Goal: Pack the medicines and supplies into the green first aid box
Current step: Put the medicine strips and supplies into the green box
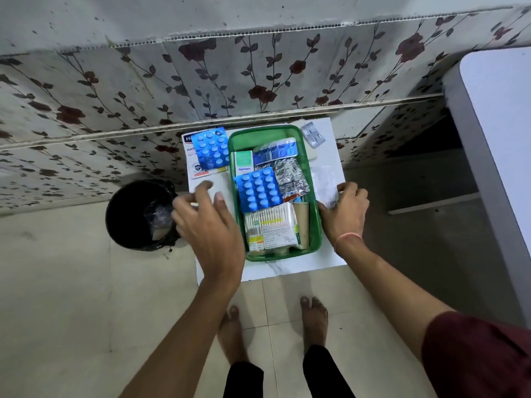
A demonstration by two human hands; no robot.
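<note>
The left hand (211, 225) hovers with its fingers (201, 188) spread open and empty, over the left part of the white surface (287, 268), just left of the green box (314, 225). The right hand (346, 209) rests at the box's right side, its fingers (349, 188) curled onto a clear packet (326, 182) lying on the surface; whether they grip it I cannot tell.

The box sits in the middle of the surface, open and nearly full. Inside, a blue blister pack (260, 191) lies on top at the centre, a silver strip (290, 176) to its right, a small carton (244, 163) at the far left, another blue-and-white pack (277, 153) at the far end, and a packet of swabs (270, 228) at the near end.

Outside the box, a second blue pack (211, 147) lies on a white sachet (191, 160) at the far left, and a silver blister (313, 135) lies at the far right corner. A black bin (135, 214) stands on the floor to the left.
</note>
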